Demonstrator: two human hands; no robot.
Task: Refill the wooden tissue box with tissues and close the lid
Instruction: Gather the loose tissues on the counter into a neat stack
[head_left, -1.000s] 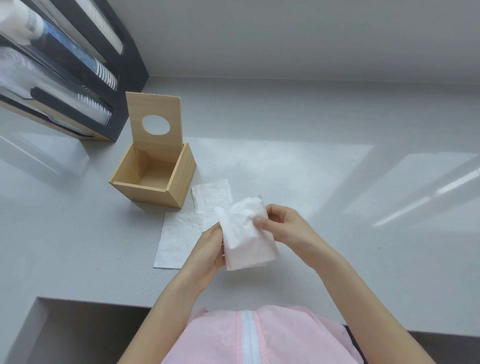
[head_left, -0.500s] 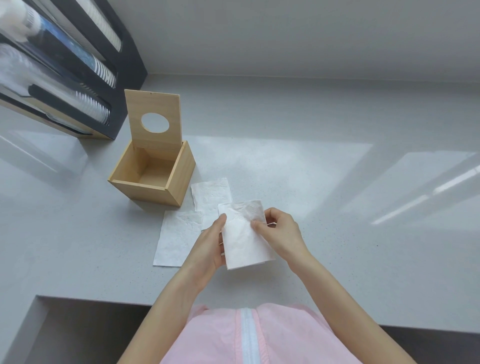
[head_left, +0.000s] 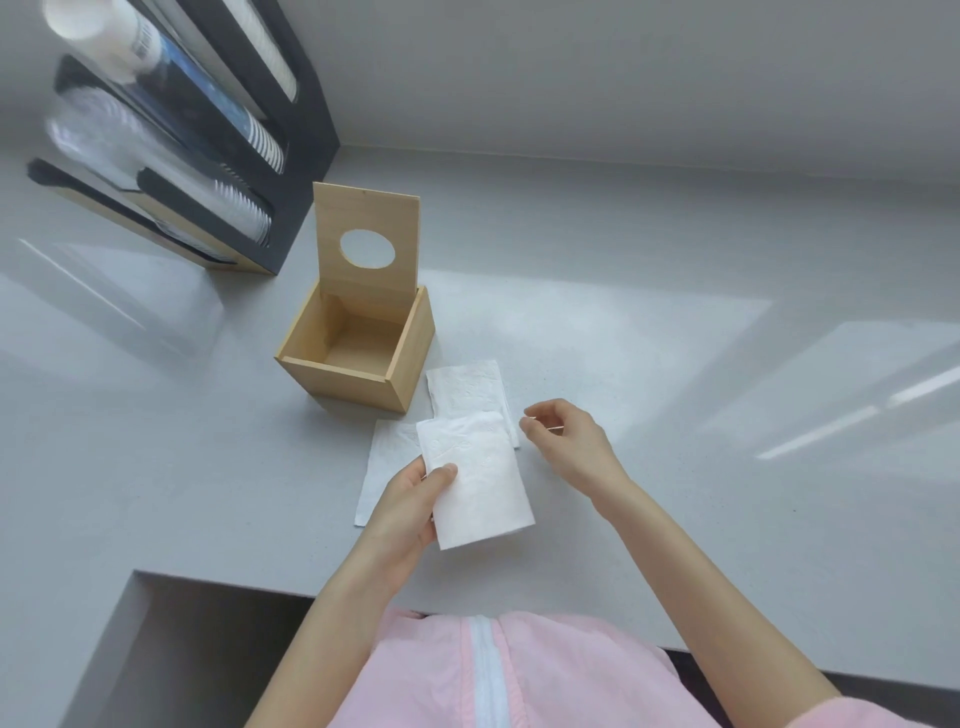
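Far left, against the back edge of the surface (head_left: 675, 364), we see a black dispenser rack (head_left: 218, 156) holding stacked cups. Right of it, toward the middle of the surface, stands the wooden tissue box (head_left: 363, 364), its mouth facing up and nothing inside that we can see. Its lid (head_left: 366, 244) is raised upright at the far side, and the round hole in the lid faces us.

We count three tissues. One flat tissue (head_left: 384, 457) lies on the surface in front of the box, its long axis running from the near edge toward the box, partly covered. Our left hand (head_left: 410, 514) is closed on the folded tissue (head_left: 475, 483), thumb on top along its left edge, fingers beneath; this sheet is lifted and its long axis runs from near to far, leaning slightly left at the top. Behind it, just right of the box's near corner, a second flat tissue (head_left: 467, 389) rests on the surface.

Our right hand (head_left: 563, 441) is to the right of the tissues, fingers loosely curled and partly apart, holding nothing and clear of the folded sheet. The two hands are apart.
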